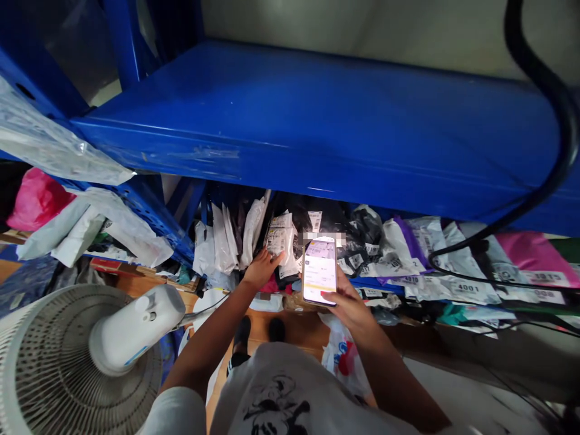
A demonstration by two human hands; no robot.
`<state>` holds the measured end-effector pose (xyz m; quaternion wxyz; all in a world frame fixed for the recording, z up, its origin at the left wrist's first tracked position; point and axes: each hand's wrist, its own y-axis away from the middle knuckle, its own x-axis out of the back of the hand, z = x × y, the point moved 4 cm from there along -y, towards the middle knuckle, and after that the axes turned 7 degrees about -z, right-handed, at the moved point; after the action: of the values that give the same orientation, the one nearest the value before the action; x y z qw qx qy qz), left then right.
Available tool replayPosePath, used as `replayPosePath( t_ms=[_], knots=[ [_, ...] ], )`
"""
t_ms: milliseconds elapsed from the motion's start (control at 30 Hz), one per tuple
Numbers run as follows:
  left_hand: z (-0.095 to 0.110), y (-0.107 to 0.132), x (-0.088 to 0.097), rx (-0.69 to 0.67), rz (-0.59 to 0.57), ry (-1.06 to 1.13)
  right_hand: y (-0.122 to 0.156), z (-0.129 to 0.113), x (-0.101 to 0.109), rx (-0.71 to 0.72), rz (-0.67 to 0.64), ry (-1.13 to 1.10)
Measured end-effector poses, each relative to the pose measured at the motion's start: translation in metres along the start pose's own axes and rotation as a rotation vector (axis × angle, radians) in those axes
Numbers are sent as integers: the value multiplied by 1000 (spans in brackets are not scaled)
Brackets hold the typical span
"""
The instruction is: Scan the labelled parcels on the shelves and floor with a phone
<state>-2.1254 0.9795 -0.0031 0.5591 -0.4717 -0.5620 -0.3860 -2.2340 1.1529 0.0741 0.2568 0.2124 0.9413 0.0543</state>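
Observation:
My left hand [260, 269] reaches to the lower front edge of a plastic mailer parcel [280, 238] with a printed label. Its fingers are spread and touch the parcel, which stands in a row on a shelf. In my right hand [351, 305] a smartphone [319, 275] is held upright with its lit screen facing me; the thumb lies on the lower part of the screen. Black bagged parcels [333, 220] stand behind the phone. White mailer parcels [224, 235] lean to the left of my left hand.
A blue metal shelf [317, 121] spans above the parcels. A black cable [562, 133] hangs at the right. A white fan [136, 332] stands at lower left. Numbered parcels [466, 284] and a pink parcel [534, 257] fill the right. A plastic bag [339, 350] lies low.

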Motion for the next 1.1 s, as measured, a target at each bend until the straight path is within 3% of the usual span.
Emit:
replayPosePath(
  t_ms=[367,600,867,933,1000,1100],
  knots=[
    [0,-1,-6,7,-9,58,-6,1,-8,-38,26,-10],
    [2,0,0,7,-2,58,-7,4,-6,-27,-1,11],
    [9,-15,9,297,-28,124,-7,-7,-8,16,-49,-20],
    [13,-14,19,266,12,123,-5,-12,-6,30,-36,-45],
    [14,-8,34,195,123,80,-3,-16,-2,44,-9,-77],
    [5,4,55,227,285,-7,-1,-21,2,55,-4,-136]
  ],
)
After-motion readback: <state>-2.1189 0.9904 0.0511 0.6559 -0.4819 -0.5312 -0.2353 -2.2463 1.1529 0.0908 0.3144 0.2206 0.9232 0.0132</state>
